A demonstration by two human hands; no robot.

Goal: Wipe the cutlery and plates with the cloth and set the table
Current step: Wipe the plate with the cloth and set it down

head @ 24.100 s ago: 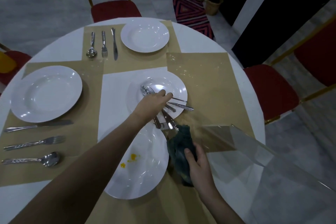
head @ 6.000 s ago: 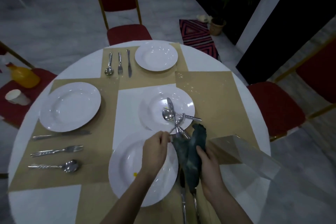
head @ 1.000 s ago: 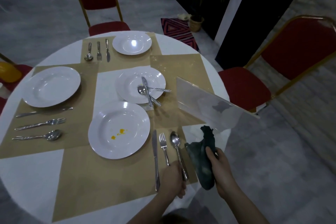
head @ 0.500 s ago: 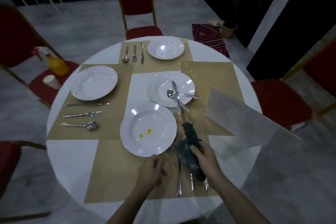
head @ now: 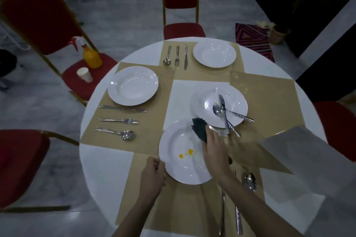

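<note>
Orange stains (head: 185, 153) sat uncleaned on near plate (head: 173, 167). Right hand (head: 214, 152) gripped dark cloth (head: 200, 130), fingers curled round it; cloth had come from beside cutlery half second before to over plate's far right rim. Left hand (head: 153, 173), fingers curled, had shifted to plate's left edge, seemingly pinching rim. Wiped spoon (head: 250, 180) and two other pieces lay right of plate on mat. Judgement: cutlery step done here, plate wipe starting. Centre plate (head: 237, 106) with unwiped cutlery remained.
</note>
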